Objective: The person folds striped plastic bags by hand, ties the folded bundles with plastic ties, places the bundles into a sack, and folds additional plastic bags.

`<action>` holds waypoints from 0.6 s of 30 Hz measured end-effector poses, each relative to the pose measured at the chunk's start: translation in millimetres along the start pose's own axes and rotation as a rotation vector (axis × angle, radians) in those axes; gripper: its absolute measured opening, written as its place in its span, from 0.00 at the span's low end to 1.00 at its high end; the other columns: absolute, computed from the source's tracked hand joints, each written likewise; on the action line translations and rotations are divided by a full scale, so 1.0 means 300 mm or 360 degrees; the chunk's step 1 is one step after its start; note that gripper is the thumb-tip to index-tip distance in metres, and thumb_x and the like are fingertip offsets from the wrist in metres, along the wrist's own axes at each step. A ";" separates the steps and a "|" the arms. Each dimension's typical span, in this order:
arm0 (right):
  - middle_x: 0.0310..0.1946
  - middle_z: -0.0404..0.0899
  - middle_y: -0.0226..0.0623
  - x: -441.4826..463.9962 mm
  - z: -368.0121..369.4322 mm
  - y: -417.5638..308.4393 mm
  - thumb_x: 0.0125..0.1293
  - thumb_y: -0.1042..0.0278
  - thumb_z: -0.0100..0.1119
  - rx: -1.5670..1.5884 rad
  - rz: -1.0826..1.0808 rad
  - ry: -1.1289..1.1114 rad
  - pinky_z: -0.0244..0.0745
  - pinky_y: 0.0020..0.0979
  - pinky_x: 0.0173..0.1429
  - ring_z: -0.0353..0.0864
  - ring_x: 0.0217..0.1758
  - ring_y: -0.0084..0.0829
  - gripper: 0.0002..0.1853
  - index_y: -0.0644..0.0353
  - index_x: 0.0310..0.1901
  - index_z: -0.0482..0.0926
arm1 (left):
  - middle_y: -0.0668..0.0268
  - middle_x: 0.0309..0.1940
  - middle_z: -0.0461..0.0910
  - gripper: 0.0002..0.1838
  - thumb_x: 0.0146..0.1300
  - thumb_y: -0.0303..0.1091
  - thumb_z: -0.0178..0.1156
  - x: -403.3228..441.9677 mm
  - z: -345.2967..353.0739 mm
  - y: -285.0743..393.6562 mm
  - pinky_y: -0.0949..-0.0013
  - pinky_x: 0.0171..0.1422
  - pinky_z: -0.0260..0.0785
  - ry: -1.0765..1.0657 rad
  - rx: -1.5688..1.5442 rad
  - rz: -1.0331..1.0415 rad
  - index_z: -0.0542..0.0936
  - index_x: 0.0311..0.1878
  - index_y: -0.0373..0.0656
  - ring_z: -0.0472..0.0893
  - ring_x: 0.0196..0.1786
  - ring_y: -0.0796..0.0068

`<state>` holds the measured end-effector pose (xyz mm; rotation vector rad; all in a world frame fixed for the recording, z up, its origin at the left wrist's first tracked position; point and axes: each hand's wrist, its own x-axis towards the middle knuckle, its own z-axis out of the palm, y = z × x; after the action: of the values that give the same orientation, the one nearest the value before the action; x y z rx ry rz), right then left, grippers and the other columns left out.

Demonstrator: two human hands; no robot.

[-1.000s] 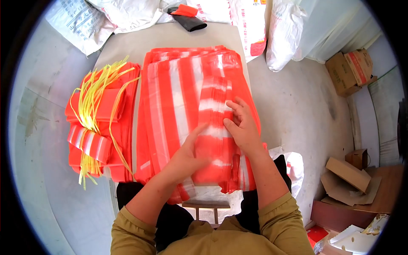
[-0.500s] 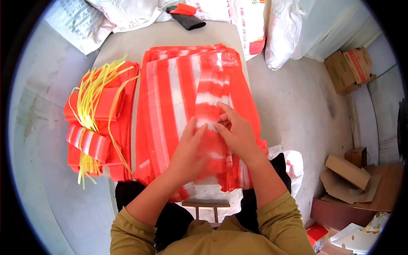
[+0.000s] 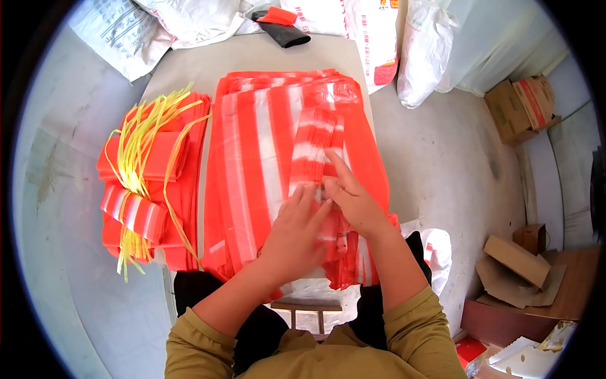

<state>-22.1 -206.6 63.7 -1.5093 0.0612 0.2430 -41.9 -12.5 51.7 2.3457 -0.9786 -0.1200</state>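
A large stack of red-and-white striped plastic bags (image 3: 249, 158) lies in front of me. On its right part rests a narrow folded bundle of striped plastic bags (image 3: 310, 142), running lengthwise. My left hand (image 3: 295, 230) is closed over the near end of this bundle, fingers bent onto it and the palm side hidden. My right hand (image 3: 355, 197) grips the bundle's right edge between thumb and fingers, its index finger stretched along the plastic. The fingertips of both hands nearly meet. Much of the bundle's near end is covered by the hands.
On the left, a pile of folded red bags (image 3: 180, 218) carries yellow ties (image 3: 136, 158) and a striped folded bundle (image 3: 134, 213). A black roll (image 3: 284, 35) lies at the table's far edge by white sacks (image 3: 189, 19). Cardboard boxes (image 3: 521, 107) stand right.
My left hand has turned over the bundle, its fingers now bent down instead of upright and apart. My right hand stays at the right edge. The view has shifted slightly.
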 end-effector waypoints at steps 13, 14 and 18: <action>0.45 0.72 0.25 0.023 0.019 -0.032 0.86 0.62 0.46 -0.0269 -0.0059 -0.0056 0.70 0.23 0.62 0.70 0.50 0.18 0.31 0.60 0.84 0.54 | 0.40 0.76 0.65 0.36 0.54 0.28 0.63 -0.021 0.003 -0.003 0.43 0.77 0.61 0.0130 0.0082 0.0242 0.75 0.70 0.30 0.61 0.81 0.40; 0.45 0.72 0.26 0.032 0.026 -0.050 0.86 0.62 0.46 -0.0215 -0.0003 -0.0047 0.70 0.24 0.62 0.70 0.50 0.18 0.31 0.61 0.84 0.55 | 0.41 0.76 0.65 0.36 0.55 0.28 0.63 -0.020 -0.003 -0.002 0.43 0.78 0.60 0.0117 0.0095 0.0248 0.75 0.70 0.30 0.61 0.81 0.41; 0.57 0.75 0.30 0.133 0.044 -0.097 0.87 0.61 0.44 0.0062 0.0303 0.0066 0.73 0.28 0.67 0.75 0.59 0.22 0.30 0.58 0.84 0.56 | 0.43 0.77 0.66 0.35 0.57 0.31 0.64 -0.023 -0.012 -0.011 0.44 0.79 0.58 -0.0016 0.0059 0.0284 0.75 0.71 0.31 0.62 0.81 0.43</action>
<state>21.2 -189.9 85.4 -1.4706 0.2423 0.3613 -43.9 -4.3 52.0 2.2804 -1.1987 -0.0437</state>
